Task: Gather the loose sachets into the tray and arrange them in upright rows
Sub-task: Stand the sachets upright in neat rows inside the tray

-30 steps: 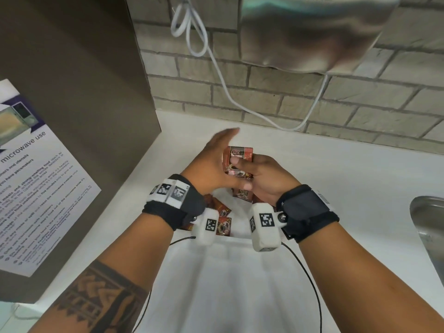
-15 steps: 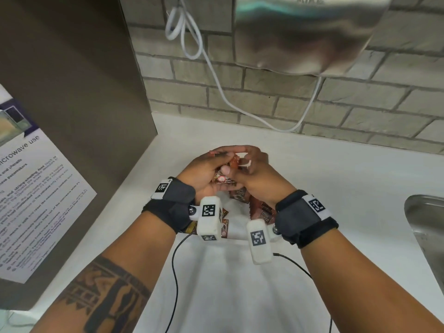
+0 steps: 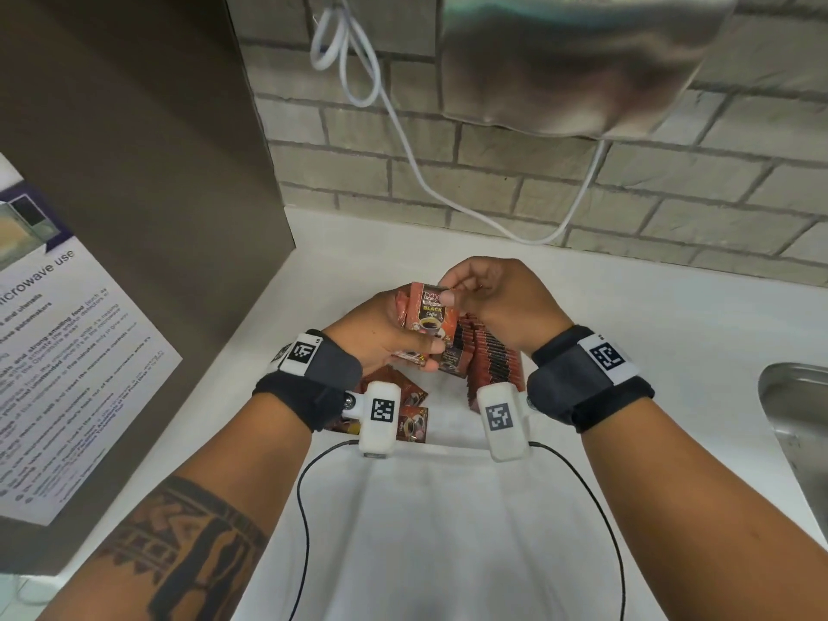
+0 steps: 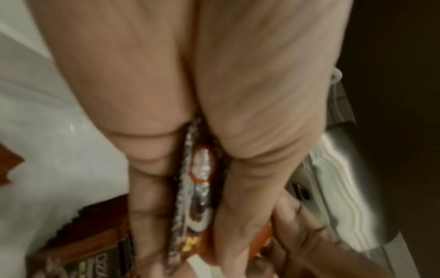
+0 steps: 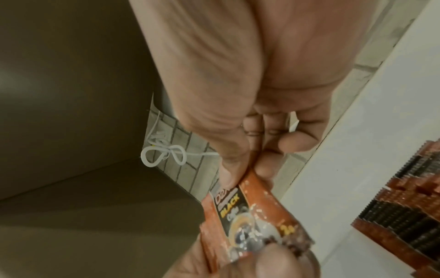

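Vs half a second ago: both hands were bunched over the sachets with the print hidden; now the top sachet (image 3: 431, 313) faces the camera, label readable, and the right hand (image 3: 495, 302) has lifted to its top edge. A second ago the left hand was flat and spread; now the left hand (image 3: 385, 336) is curled round a small stack of sachets (image 3: 414, 356), thumb across the lower front. Right thumb and forefinger pinch the top sachet's upper corner; the right wrist view shows the same pinch (image 5: 238, 169). Top sachet stands roughly upright, long axis vertical with a slight lean, print right way up, held above the tray (image 3: 448, 445). In the left wrist view the stack (image 4: 195, 197) shows edge-on between thumb and fingers. Tray is white and sits on the white counter (image 3: 649, 333); its right side holds a row of sachets (image 3: 490, 360) standing on edge, packed tight, running away from the camera. A few loose sachets (image 3: 410, 410) lie flat in the left part, partly hidden by the wrist camera. Room: grey brick wall (image 3: 672, 208) behind, steel dryer (image 3: 578, 60) with a white cable (image 3: 394, 114) looping down, brown panel (image 3: 134, 172) at left carrying a microwave notice (image 3: 67, 351), steel sink (image 3: 797, 419) edge at right.
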The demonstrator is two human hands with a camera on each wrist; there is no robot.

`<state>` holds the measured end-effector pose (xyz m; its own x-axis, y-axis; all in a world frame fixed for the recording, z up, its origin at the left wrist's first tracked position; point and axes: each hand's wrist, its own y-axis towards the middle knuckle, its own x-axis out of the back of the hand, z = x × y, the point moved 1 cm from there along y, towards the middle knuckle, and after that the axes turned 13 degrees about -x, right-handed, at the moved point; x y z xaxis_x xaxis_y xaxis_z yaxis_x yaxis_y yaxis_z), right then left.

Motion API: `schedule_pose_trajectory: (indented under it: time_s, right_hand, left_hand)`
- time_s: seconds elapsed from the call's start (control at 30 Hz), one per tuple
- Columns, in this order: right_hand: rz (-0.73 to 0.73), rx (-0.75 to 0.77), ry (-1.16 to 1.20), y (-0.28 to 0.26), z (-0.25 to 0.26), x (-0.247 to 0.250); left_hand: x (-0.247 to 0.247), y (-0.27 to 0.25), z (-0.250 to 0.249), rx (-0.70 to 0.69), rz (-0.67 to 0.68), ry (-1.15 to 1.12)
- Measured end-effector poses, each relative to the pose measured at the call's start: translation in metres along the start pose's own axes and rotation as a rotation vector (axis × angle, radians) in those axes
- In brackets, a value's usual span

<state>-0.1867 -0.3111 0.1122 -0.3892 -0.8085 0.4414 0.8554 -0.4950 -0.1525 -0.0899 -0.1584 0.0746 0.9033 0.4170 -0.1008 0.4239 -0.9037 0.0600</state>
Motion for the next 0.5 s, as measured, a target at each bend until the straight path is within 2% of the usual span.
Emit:
schedule_pose_trajectory:
  time_s: [0.17,0.33,0.4,0.5]
  right_hand:
    - [0.007,0.006,-0.018,0.003,0.002,0.002]
    - [-0.015,0.007,-0.246,0.006,-0.002,0.004]
    - [-0.036,0.015,-0.32,0.006,-0.003,0.008]
    - [-0.041,-0.012,-0.419,0.007,-0.008,0.011]
  left_hand:
    - [0.002,0.004,0.005,-0.051,-0.085,0.111]
    - [0.01,0.004,0.011,-0.035,-0.128,0.314]
    - [0.014,0.002,0.014,0.027,-0.169,0.409]
    - [0.017,-0.006,0.011,0.211,-0.176,0.554]
